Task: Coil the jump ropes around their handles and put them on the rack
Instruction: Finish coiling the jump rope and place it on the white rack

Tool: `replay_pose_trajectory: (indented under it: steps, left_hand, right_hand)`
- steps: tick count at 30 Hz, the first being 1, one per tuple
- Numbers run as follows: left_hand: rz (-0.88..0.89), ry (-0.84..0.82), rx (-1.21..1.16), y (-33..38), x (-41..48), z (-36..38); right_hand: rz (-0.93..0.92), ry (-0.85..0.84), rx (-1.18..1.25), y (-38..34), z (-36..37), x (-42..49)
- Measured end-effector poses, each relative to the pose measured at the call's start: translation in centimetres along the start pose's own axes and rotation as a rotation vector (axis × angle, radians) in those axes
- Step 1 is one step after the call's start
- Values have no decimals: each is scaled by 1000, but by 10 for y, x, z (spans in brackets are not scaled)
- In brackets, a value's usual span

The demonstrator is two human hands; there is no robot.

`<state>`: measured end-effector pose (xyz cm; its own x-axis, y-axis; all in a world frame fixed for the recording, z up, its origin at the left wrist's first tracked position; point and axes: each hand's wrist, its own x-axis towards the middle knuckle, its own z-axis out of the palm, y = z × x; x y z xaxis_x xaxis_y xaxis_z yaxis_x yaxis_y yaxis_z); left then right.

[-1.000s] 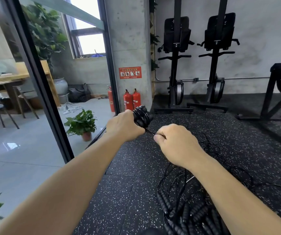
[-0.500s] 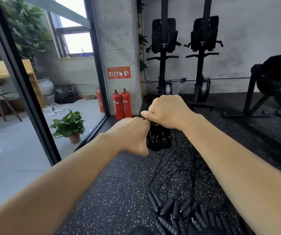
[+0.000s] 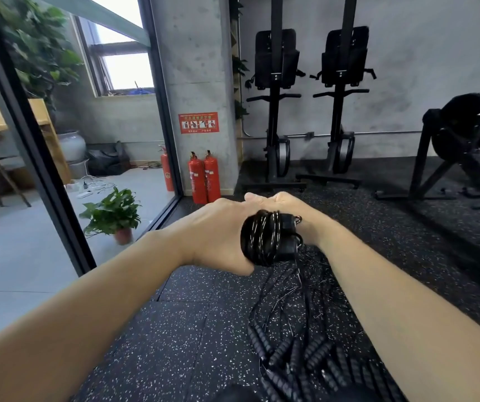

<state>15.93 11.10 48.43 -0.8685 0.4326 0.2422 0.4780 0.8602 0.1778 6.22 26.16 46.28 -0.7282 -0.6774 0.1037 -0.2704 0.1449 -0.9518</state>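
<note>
We held up a jump rope wound round its handles.

Our left hand [image 3: 218, 236] gripped the black jump rope [image 3: 260, 239] in the air in front of us, with its fingers curled round the bundle. The rope was wound in tight loops round the two handles [image 3: 288, 242], and the handle ends stuck out to the right. Our right hand [image 3: 288, 206] sat just behind the bundle and touched the left hand. Its fingers were hidden, so we could not tell if they held anything. Thin strands hung from the bundle to a pile of loose ropes [image 3: 299, 358] on the speckled floor [image 3: 175, 329] below. Two red fire extinguishers [image 3: 205, 178] stood by the post ahead. A small green plant [image 3: 114, 213] sat to the left, behind the glass.
</note>
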Motion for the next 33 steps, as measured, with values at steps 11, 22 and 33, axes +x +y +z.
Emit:
replay_pose_trajectory:
  steps: [11,22,33]
  left_hand:
    - [-152,186,-371,1,11,9]
    - [-407,293,-488,-40,29,2]
    - [-654,417,-325,-79,32,-16]
  right_hand:
    - [-64,186,289,28,25,-3]
    - [74,82,130,49,30,4]
    - [72,269,-2,75,36,6]
